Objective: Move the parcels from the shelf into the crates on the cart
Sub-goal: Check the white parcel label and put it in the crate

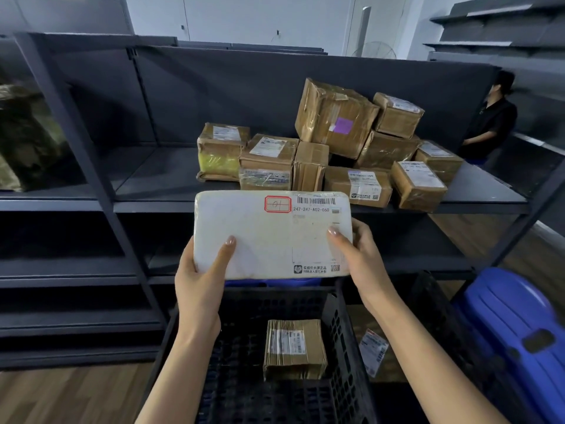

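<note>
Head camera view, looking down past two bare arms. Left hand [201, 270] and right hand [357, 255] hold a flat white parcel [269, 237] by its lower corners. Each grip is closed on it, with the thumb across the labelled face and the fingers hidden behind. The parcel is in the air, off the shelf [159, 175] and above the near black crate [342, 332].

The task looks to be at an early stage. One brown parcel [293, 347] lies in that crate, and a second labelled parcel [373, 351] shows in the crate to its right [434, 316]. About ten taped brown parcels [336, 117] are heaped on the right half of the shelf, not yet moved. The white one seems next to go in.

The dark metal shelf runs across the whole view. A blurred olive bundle [24, 139] sits in its left bay, and the lower tiers are in shadow. Wooden floor [61, 393] shows at lower left, and a blue plastic object [513, 325] stands at lower right. Another person [489, 117] in dark clothing stands beyond the shelf's right end, with white walls behind.
</note>
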### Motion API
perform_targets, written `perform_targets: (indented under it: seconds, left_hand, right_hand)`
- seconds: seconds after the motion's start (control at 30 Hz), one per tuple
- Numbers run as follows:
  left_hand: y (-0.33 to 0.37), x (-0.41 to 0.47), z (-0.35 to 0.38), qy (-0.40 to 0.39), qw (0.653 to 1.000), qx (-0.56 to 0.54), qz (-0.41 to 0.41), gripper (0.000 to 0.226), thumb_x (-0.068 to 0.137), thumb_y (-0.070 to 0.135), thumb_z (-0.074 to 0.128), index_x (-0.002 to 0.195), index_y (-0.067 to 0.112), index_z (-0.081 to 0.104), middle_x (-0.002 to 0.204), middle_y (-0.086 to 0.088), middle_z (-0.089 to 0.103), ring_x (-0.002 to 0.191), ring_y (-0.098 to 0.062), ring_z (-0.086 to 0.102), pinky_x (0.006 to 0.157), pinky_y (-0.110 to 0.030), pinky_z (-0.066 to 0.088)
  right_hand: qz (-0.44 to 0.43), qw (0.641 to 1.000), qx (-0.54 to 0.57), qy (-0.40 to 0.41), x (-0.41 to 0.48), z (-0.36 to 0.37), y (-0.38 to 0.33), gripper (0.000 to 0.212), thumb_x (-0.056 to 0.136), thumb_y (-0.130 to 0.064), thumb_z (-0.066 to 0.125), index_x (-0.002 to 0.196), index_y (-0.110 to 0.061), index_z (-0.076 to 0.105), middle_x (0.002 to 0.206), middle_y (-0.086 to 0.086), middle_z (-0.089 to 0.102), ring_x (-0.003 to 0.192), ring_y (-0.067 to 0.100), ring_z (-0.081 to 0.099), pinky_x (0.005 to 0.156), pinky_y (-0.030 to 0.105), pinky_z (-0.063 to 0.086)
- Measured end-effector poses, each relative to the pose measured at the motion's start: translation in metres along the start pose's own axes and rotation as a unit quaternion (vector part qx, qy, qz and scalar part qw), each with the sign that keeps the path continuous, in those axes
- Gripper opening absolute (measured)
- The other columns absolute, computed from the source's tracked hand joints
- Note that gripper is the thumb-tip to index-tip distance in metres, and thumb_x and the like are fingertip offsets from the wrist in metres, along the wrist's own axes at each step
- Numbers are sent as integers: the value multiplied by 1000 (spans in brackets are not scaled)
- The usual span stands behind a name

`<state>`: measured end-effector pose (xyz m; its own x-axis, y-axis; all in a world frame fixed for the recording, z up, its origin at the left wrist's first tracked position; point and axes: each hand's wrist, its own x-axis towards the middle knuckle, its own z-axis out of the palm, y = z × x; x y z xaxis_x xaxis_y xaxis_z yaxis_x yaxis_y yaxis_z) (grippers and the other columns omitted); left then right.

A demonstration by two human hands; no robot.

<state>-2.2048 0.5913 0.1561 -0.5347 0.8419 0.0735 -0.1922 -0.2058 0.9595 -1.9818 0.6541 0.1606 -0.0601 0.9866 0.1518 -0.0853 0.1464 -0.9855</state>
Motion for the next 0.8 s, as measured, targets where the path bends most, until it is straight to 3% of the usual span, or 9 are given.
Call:
perform_targets:
  seconds: [0.2, 0.33, 0.47, 0.6, 0.7, 0.8]
  left_hand:
    - [-4, 0, -8, 5, 999, 23, -36, 31, 81, 52, 68, 105, 32, 69, 102, 11, 73, 103, -15, 67, 95, -43, 52]
    - [-6, -3, -10, -11, 998, 44, -31, 29, 82, 52, 67, 104, 33, 70, 101, 9, 73, 103, -16, 66, 96, -44, 52]
    - [-5, -8, -13, -19, 998, 63, -23, 20, 84, 50, 66, 98, 36, 72, 98, 8, 73, 101, -19, 67, 95, -47, 52]
    - [-4, -13, -19, -31, 998, 56, -10, 23, 84, 52, 66, 101, 37, 72, 101, 8, 73, 103, -21, 67, 94, -49, 53]
    - [-6, -14, -22, -32, 998, 54, -6, 28, 84, 50, 66, 108, 37, 70, 106, 11, 73, 105, -16, 67, 94, -44, 52]
    - [-16, -15, -27, -24, 997, 67, -23, 32, 82, 47, 69, 112, 35, 66, 106, 11, 73, 102, -11, 68, 93, -40, 53]
  right_hand:
    - [-27, 999, -31, 24, -10, -1, -1, 55, 76, -57, 63, 125, -32, 57, 124, -3, 62, 107, 8, 65, 82, 28, 57]
    - [-57, 997, -52, 27, -21, 1, -5, 36, 83, -53, 58, 118, -47, 57, 123, -7, 62, 105, 1, 64, 75, 17, 54]
    - [-69, 994, -58, 58, -31, 3, -2, 55, 82, -50, 60, 134, -37, 48, 115, -22, 65, 102, -4, 64, 70, 13, 53]
    - [-87, 993, -59, 62, -42, 4, -3, 55, 87, -45, 58, 139, -34, 46, 119, -19, 65, 104, -1, 64, 73, 15, 54]
    - [-92, 992, -64, 64, -47, 5, -3, 50, 88, -45, 56, 137, -37, 49, 127, -14, 60, 111, -1, 60, 81, 18, 54]
    - [-82, 988, -107, 76, -50, 5, 2, 41, 84, -51, 55, 125, -45, 55, 127, -19, 47, 110, -8, 54, 82, 13, 52]
